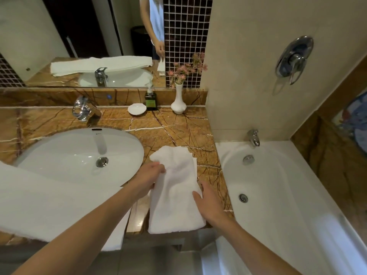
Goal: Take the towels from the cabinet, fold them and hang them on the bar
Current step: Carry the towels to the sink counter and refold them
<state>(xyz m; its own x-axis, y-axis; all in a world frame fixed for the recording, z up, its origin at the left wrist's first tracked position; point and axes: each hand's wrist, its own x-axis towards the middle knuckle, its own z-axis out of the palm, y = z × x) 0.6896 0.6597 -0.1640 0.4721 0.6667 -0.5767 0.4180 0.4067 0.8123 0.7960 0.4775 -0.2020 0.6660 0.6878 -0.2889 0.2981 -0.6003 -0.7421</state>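
Observation:
A small white towel lies lengthwise on the brown marble counter, right of the sink, its near end hanging slightly over the counter's front edge. My left hand pinches its left edge near the far end. My right hand rests flat on its right side, fingers spread. A larger white towel is draped over the counter's front left and part of the sink rim. No cabinet or bar is in view.
An oval white sink with a chrome tap sits left. At the counter's back stand a soap dish, a green bottle and a white vase with pink flowers. A white bathtub lies right.

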